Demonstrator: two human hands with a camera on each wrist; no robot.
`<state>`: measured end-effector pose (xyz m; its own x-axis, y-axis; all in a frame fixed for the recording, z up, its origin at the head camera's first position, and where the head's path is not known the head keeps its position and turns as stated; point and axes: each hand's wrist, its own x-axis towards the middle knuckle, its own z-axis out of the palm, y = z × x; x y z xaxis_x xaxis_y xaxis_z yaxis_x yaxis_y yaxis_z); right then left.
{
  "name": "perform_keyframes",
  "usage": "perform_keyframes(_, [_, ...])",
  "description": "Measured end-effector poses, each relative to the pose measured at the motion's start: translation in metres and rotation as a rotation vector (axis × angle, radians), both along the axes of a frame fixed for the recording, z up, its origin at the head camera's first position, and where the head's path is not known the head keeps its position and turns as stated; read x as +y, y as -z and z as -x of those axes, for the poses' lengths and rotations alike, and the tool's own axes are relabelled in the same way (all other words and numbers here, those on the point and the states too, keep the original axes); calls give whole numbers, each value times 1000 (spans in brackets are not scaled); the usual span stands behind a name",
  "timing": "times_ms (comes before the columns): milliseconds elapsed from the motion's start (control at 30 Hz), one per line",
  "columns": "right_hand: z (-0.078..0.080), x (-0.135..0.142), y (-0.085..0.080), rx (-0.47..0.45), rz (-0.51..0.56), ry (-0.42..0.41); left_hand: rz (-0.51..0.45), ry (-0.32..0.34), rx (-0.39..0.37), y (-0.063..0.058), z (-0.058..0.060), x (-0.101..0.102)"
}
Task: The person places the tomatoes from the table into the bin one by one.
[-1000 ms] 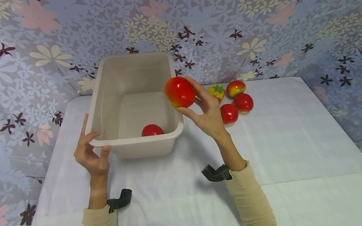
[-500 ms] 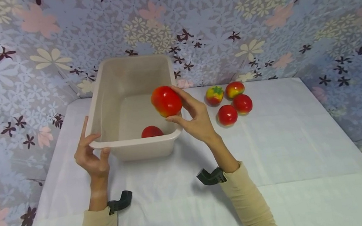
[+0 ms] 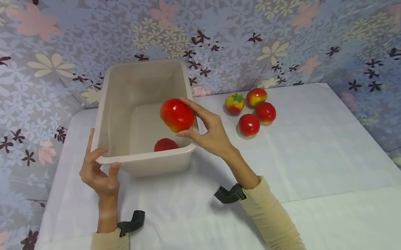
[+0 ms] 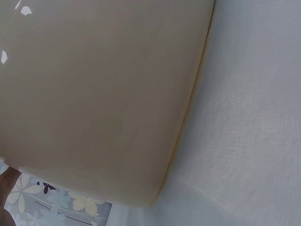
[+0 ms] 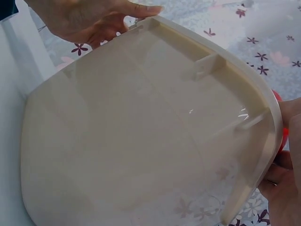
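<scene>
My right hand (image 3: 210, 134) pinches a shiny red tomato (image 3: 177, 115) with a yellowish underside, thumb below and fingers behind it. It hangs over the right part of a beige plastic bin (image 3: 152, 155). Inside, near the front wall, lies another red tomato (image 3: 165, 144), partly hidden by the rim. At the bin's front left corner my left hand (image 3: 99, 171) grips the rim, thumb under it and a finger over it. The right wrist view shows the bin's outer wall (image 5: 117, 132), the left hand (image 5: 89, 19) at its corner, and the held tomato mostly hidden behind the rim.
Several red and yellow tomatoes (image 3: 249, 125) lie right of the bin, one with a green leafy top (image 3: 234, 103). A white cloth (image 3: 318, 148) covers the table. Flowered fabric (image 3: 233, 22) hangs behind and at the sides.
The right hand has carried the held tomato left and slightly down, from the bin's right rim to over its inside. The left hand keeps its grip on the corner.
</scene>
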<state>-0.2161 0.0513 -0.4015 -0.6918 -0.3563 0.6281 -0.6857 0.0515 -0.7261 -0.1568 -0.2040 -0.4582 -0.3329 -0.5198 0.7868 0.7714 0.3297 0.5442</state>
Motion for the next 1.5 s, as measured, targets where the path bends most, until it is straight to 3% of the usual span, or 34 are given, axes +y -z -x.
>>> perform_keyframes(333, [4,-1,-5,3,-37,41,-4,11,23,-4,3,1])
perform_keyframes(500, [6,0,-6,19,-27,14,-18,1,31,-6,6,2])
perform_keyframes(733, [6,7,-7,27,-47,42,-25,4,12,-5,2,1])
perform_keyframes(1033, [8,30,-13,-4,15,125,-4,9,-6,-3,3,1])
perform_keyframes(1233, [6,44,-7,-57,70,190,8,-2,5,-7,-6,4])
perform_keyframes(1500, [12,65,-5,-37,117,194,4,16,-4,-9,-8,3])
